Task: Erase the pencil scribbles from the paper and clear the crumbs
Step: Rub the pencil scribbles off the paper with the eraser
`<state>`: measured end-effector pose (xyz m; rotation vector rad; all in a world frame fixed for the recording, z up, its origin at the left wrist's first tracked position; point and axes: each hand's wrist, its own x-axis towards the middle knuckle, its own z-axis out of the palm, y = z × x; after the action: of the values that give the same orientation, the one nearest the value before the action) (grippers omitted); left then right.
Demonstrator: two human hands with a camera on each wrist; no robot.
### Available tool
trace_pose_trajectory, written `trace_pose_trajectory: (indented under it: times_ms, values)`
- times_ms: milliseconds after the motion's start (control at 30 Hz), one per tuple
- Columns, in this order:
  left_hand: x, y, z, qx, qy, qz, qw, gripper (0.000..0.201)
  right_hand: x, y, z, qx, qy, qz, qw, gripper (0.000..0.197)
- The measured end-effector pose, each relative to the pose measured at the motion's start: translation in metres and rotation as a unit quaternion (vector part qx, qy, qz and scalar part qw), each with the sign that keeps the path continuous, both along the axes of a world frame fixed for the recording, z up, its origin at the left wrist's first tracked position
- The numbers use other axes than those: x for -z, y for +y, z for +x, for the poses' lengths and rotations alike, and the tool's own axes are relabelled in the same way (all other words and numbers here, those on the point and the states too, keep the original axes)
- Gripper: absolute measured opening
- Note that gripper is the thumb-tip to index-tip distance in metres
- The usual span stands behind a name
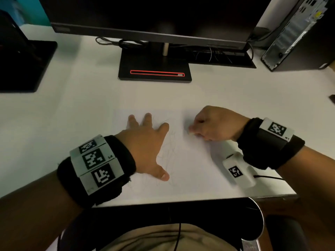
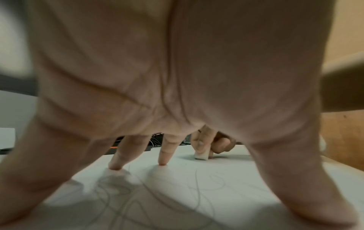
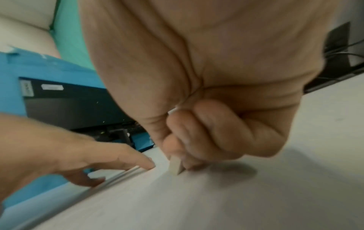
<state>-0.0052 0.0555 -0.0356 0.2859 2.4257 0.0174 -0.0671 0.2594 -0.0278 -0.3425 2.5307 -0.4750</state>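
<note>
So we've got the left hand [image 1: 145, 142] spread flat, fingers straight, pinning the paper [image 1: 190, 160] at centre frame, which is exactly what we want while rubbing. The scribbles [image 1: 170, 153] run between thumb and forefinger and down toward the lower middle, so most of them look untouched to us. Just right of centre the right hand [image 1: 212, 124] has its fingers curled tight around the eraser [image 1: 190, 133], its tip down on the sheet's upper right part. We'd go with short strokes heading away from the pinning hand so the sheet doesn't buckle. Can't make out any crumbs yet. Nothing's really in the way: the monitor stand [image 1: 155, 69] sits upper centre, the PC tower [image 1: 299, 33] upper right, well apart.
</note>
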Motion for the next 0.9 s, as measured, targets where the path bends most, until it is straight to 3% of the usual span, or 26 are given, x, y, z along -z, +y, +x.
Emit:
trace_pose_trajectory:
  times_ms: [67,133,267,400,467,533,667,733,833,900]
  values:
    - [0.002,0.000,-0.001,-0.004,-0.002,0.001,1.000,0.135,0.003,-0.008,0.007,-0.050,0.016,0.014,0.998,0.040]
    - [0.003,0.000,-0.001,-0.001,-0.002,0.000,1.000,0.136,0.007,-0.014,0.014,-0.082,-0.018,0.007,0.996,0.041]
    - [0.004,0.001,-0.001,-0.003,0.002,0.002,1.000,0.134,0.007,-0.004,-0.007,0.004,-0.003,-0.032,0.999,0.039]
    - [0.004,0.000,-0.001,0.005,0.003,-0.008,1.000,0.134,0.013,-0.012,0.009,-0.076,-0.004,-0.013,0.997,0.043]
    - [0.004,0.000,-0.002,0.005,-0.001,-0.008,1.000,0.135,0.012,-0.007,0.003,-0.039,-0.028,-0.030,0.998,0.044]
    - [0.004,0.000,-0.002,0.003,-0.002,-0.007,1.000,0.135,0.009,0.000,-0.009,0.004,0.002,-0.036,0.999,0.041]
    - [0.004,0.000,-0.001,0.000,-0.006,-0.004,1.000,0.136,0.013,-0.010,0.010,-0.101,0.022,0.000,0.995,0.044]
    - [0.004,0.000,-0.002,0.001,-0.007,-0.004,1.000,0.135,0.013,-0.006,0.009,-0.093,0.002,-0.002,0.996,0.045]
    - [0.004,0.000,-0.002,0.003,-0.006,-0.008,1.000,0.135,0.007,0.006,-0.006,-0.040,0.043,0.001,0.998,0.044]
    - [0.004,0.000,-0.003,0.003,-0.006,-0.009,1.000,0.135,0.007,0.002,0.006,-0.086,0.044,0.009,0.995,0.044]
